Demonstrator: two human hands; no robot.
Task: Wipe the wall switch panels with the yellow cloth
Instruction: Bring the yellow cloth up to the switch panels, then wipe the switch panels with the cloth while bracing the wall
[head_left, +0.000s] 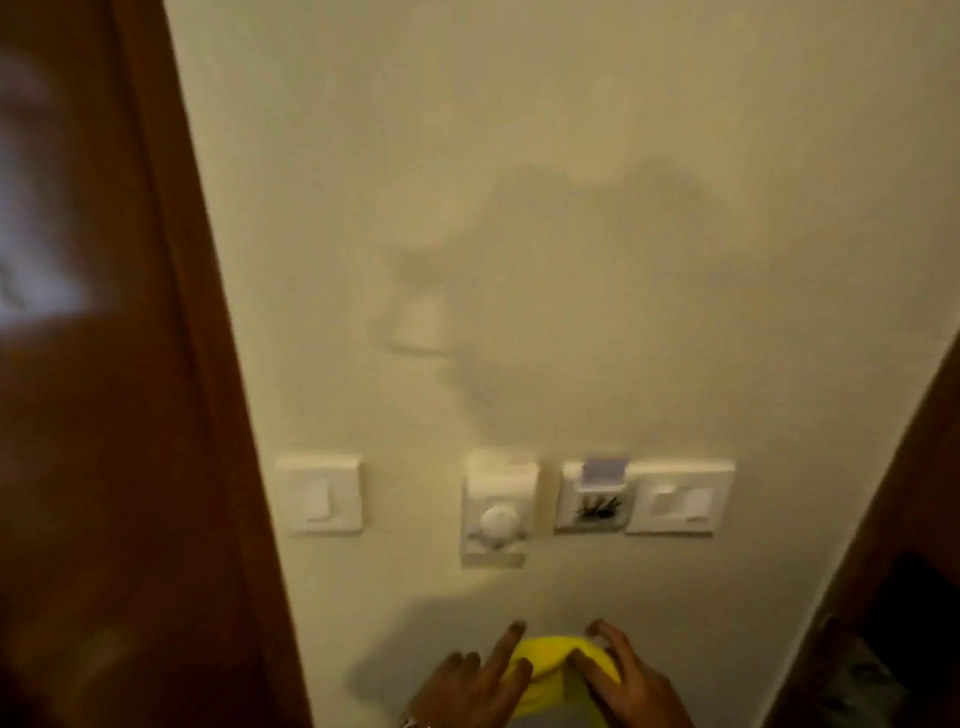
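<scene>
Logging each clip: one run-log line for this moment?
stage: pre-wipe | yellow cloth: held by both hands | left hand | right hand | switch panels: untouched

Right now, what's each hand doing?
Left hand: fingers on the yellow cloth, holding it.
Right hand: also gripping the yellow cloth, below the switch panels.

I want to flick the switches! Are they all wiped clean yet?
Not yet. Nothing looks wiped so far. Both hands, left hand and right hand, hold the yellow cloth below the panels, not touching any. All are left: the left switch, the dial panel, the middle panel with dark marks, and the right switch.
</scene>
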